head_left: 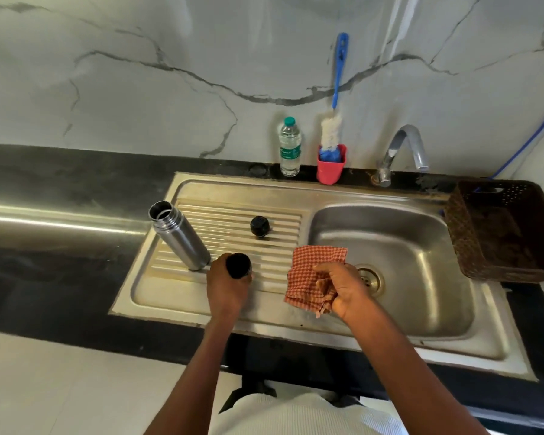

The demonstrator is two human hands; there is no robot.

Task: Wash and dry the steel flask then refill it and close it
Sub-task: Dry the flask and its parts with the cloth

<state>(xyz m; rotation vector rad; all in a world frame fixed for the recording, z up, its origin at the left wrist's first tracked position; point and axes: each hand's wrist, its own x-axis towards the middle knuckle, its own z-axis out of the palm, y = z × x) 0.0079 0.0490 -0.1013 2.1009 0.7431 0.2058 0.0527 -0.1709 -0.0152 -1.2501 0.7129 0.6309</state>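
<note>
Two hands busy: my left hand (225, 285) grips the cup (238, 265), right hand (343, 288) clutches the cloth (314, 271). Flask (179, 235) stands open on the drainboard (248, 211). Drying step, I judge; next, wipe cup.

Bright, soft daylight. White glare stripe on black counter (44, 221) at left. Shine spots on steel sink (390, 246). Shadows faint. Edges bend like fisheye. Picture slightly soft, corners blurrier.
</note>
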